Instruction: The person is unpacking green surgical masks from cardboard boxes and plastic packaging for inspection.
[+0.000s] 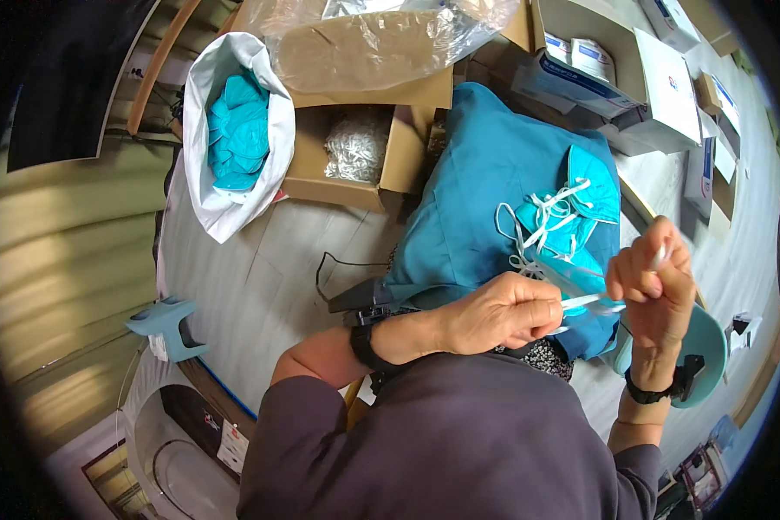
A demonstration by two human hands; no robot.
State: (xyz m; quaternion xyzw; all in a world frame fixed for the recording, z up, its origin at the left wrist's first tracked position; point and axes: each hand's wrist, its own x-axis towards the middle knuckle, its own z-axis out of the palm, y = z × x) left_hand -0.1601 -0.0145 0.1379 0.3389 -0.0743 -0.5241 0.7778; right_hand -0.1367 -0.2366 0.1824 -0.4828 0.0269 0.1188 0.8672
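My left hand [516, 310] is closed in a pinch on a white strap [582, 302], which runs across toward my right hand [654, 273]. That hand is raised a little higher, its fingers curled around a white end of strap. Just beyond my hands, several teal face masks [596, 186] with loose white straps lie in a small heap on a blue cloth [477, 182] over my lap. Something teal below the strap is blurred, and I cannot tell whether it hangs from it.
At the far left stands a white bag [279, 130] of teal masks [239, 139]. Beside it, a cardboard box [407, 152] holds a pile of white straps [356, 149]. White-and-blue cartons [663, 100] stand far right. A teal stool [702, 355] is by my right wrist.
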